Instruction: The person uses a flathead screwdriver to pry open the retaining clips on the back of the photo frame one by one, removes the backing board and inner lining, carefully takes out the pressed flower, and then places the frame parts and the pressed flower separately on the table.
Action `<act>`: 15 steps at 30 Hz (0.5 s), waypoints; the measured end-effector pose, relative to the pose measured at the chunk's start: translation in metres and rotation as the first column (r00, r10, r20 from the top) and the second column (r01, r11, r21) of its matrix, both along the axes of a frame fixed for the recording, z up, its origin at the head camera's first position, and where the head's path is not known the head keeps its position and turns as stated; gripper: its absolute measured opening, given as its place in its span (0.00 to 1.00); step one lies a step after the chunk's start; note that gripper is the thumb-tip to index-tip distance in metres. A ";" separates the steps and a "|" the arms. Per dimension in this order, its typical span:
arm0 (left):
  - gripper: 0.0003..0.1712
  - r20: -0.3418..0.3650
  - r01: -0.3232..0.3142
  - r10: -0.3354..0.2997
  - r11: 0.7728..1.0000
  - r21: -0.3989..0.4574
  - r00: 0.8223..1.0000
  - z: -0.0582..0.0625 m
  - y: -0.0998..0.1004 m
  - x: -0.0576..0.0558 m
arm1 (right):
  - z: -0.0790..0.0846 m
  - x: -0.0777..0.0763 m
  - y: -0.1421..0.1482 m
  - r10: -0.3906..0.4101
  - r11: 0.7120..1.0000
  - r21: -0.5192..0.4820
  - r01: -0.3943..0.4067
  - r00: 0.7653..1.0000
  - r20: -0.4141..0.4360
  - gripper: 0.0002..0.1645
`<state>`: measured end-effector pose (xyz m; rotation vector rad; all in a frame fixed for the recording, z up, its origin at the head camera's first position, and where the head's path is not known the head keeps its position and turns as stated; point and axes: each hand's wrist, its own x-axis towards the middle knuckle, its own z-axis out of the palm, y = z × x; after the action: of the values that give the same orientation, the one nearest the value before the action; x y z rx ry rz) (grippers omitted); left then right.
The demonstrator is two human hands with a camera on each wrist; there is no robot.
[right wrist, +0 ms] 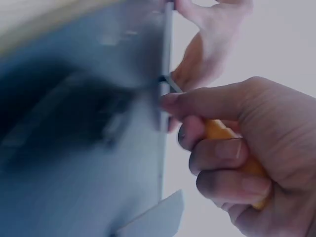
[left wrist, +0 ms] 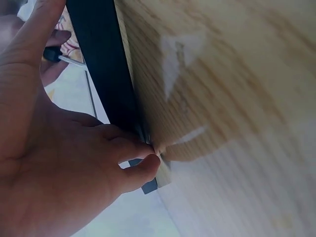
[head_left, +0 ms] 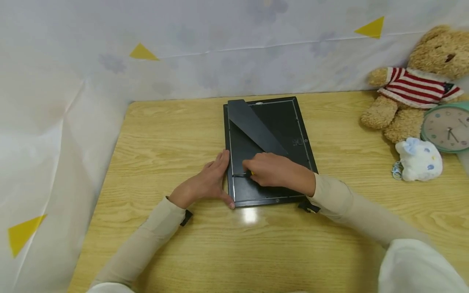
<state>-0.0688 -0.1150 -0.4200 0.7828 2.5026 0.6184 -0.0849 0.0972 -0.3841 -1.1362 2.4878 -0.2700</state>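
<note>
Black frame is lying back side up on the wooden table, its support leg slanting across it. My right hand is grasping an orange-handled tool, metal tip reaching the frame's left border. My left hand is bracing that left edge, fingers extended, unclenched. Right of the frame, teddy bear, clock and white plush are resting.

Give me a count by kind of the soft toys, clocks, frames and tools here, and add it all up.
Soft toys: 2 (bear, white plush)
Clock: 1
Frame: 1
Tool: 1
Total: 5
</note>
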 end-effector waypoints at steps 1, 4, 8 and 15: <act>0.88 -0.001 0.001 -0.001 1.000 0.003 1.000 0.000 0.000 0.000 | 0.004 -0.001 -0.003 0.007 1.000 0.020 -0.007 1.000 -0.009 0.10; 0.87 0.011 0.003 -0.003 1.000 -0.001 1.000 0.000 -0.001 0.000 | 0.018 -0.001 -0.014 0.032 0.996 0.080 -0.030 0.999 -0.023 0.11; 0.85 0.033 0.005 -0.005 1.000 0.012 0.999 -0.001 -0.002 0.000 | 0.034 0.000 -0.029 0.072 0.987 0.147 -0.067 0.997 -0.030 0.18; 0.82 -0.016 0.042 -0.041 0.997 0.066 0.999 -0.003 -0.001 -0.001 | 0.049 -0.003 -0.051 0.109 0.980 0.171 -0.106 0.994 -0.013 0.26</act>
<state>-0.0702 -0.1163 -0.4232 0.8644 2.4830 0.6863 -0.0877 0.0458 -0.3354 -1.2021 2.4050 -0.0137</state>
